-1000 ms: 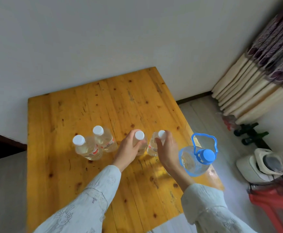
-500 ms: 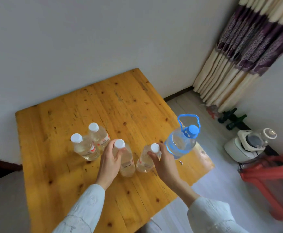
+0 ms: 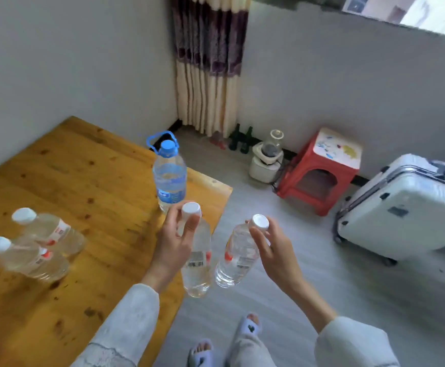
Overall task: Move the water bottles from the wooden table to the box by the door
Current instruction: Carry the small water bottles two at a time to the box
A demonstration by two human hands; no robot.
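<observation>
- The left hand (image 3: pixel 172 242) pinches a small clear plastic water bottle with a white cap (image 3: pixel 197 256) by its neck, fingers curled just under the cap; the bottle hangs over the edge of the knotty yellow wooden table (image 3: pixel 83 186), clear of the top
- The right hand (image 3: pixel 274 250) holds a second small clear bottle with a white cap (image 3: pixel 238 254) the same way, fingertips round the cap, out over the grey floor (image 3: pixel 308 287)
- Both long axes run roughly vertical, caps up; the two bases tilt slightly toward each other and sit just beside one another
- Risk: a grip this high and this light leaves each bottle free to swing, so walking could knock them together or let one slip out
- Two more small clear bottles (image 3: pixel 37 245) stand on the table, and a tall blue-capped bottle with a loop handle (image 3: pixel 169 176) stands near its corner; a careless turn could tip it
- The box and the door are out of view
</observation>
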